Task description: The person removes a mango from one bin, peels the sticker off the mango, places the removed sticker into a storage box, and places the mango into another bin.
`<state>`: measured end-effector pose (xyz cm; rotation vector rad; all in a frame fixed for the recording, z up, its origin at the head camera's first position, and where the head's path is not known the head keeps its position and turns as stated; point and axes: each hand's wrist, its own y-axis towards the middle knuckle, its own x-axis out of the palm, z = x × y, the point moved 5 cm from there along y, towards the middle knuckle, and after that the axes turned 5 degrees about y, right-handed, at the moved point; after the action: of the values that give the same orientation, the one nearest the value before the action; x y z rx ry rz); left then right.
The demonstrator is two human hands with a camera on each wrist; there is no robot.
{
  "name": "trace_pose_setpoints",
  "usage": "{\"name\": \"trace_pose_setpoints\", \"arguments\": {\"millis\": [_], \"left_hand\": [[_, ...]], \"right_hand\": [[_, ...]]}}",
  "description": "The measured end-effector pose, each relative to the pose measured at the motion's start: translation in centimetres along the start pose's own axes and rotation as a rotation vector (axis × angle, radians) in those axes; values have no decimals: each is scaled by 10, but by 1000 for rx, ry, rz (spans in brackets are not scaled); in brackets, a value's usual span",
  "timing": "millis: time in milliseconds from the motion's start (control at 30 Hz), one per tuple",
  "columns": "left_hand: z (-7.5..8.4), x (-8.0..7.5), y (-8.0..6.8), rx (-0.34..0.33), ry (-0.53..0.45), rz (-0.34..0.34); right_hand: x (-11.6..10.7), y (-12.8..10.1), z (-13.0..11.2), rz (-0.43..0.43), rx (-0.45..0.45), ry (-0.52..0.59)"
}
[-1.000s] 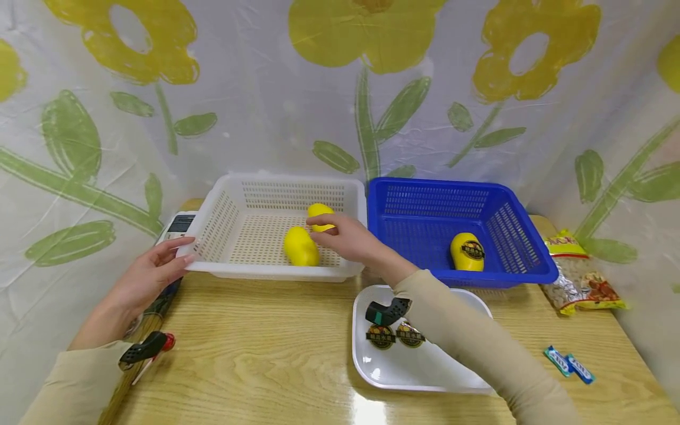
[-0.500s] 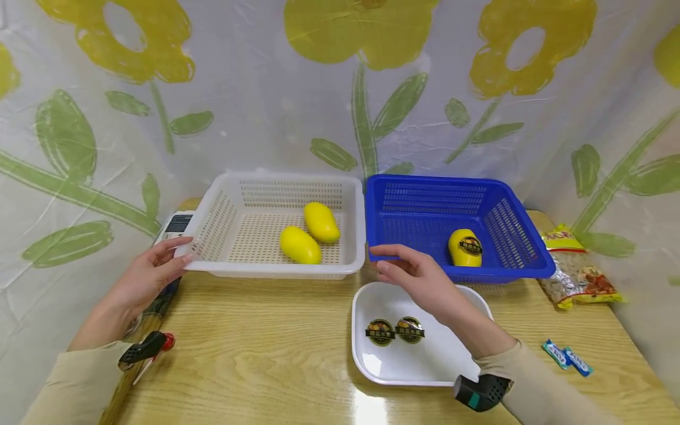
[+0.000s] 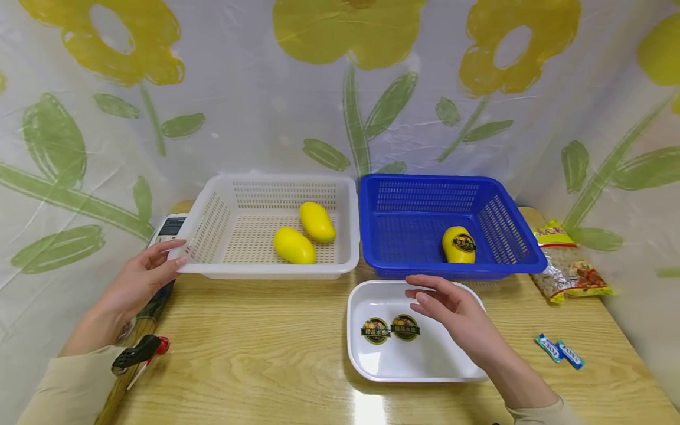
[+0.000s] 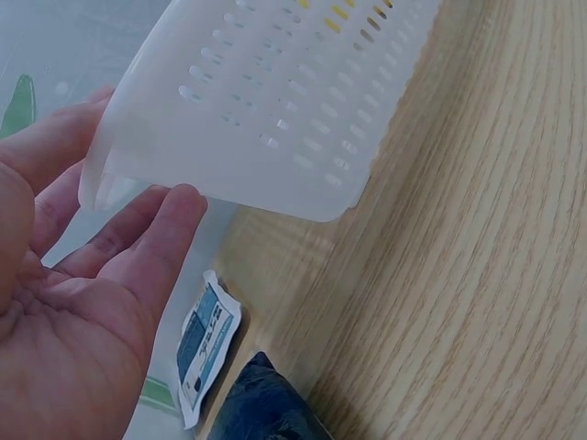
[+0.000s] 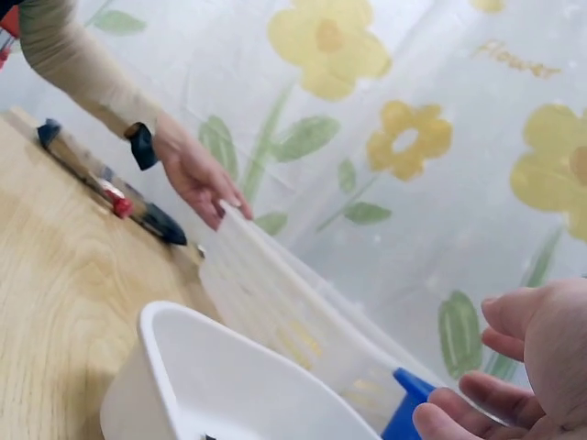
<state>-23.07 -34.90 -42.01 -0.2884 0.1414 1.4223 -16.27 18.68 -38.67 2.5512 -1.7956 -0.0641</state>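
While our left hand [image 3: 139, 283] is resting its straight fingers against the near left corner of a white perforated basket [image 3: 212, 221], our right hand [image 3: 451, 313] is hovering just above a white rectangular tray [image 3: 372, 366], holding nothing, its fingers loosely spread and slightly bent. Under and just left of that right hand, two round dark stickers [image 3: 390, 329] are lying side by side on the tray's floor; we cannot tell whether the fingertips are touching the tray. Inside the white basket, forward and to the right of our left hand, two plain yellow mangoes [image 3: 304, 233] are lying close together. Directly ahead of our right hand, a blue perforated basket [image 3: 414, 189] is standing edge to edge with the white one, and it is holding a single yellow mango carrying a dark label [image 3: 459, 244]. Further to the right of our right hand, a snack bag [image 3: 571, 268] is lying by the blue basket, and two small blue-wrapped sweets [image 3: 559, 350] are sitting on the wooden table [image 3: 255, 354]. Beside our left hand, at the table's left edge, a white device with a display [image 3: 169, 227] is partly showing. The left wrist view is showing our left fingers [image 4: 147, 247] pressed flat under the basket's rim [image 4: 238, 174].
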Motion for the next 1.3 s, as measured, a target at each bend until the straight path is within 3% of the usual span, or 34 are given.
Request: {"name": "trace_pose_setpoints", "arguments": {"millis": [533,667,767,900,1000,1067,1167,1300], "left_hand": [[-5,-3,0,-35,114,-3],[-5,-3,1,-1,133,-7],[-1,-4,1,54,164,-4],[15,-8,-1,112,316,60],[35,-12,-1,93,441,129],[50,-11,1,68,483,161],[72,-4,4,62,486,167],[101,16,10,119,440,125]], "right_hand": [[-30,-17,10,75,-17,30],[-46,-19,11,125,-39,50],[-68,-23,11,219,-47,62],[-110,-30,11,496,-41,99],[-145,-36,13,755,-2,99],[-165,-39,15,876,45,73],[-186,-38,21,907,117,36],[-201,-29,34,775,124,44]]}}
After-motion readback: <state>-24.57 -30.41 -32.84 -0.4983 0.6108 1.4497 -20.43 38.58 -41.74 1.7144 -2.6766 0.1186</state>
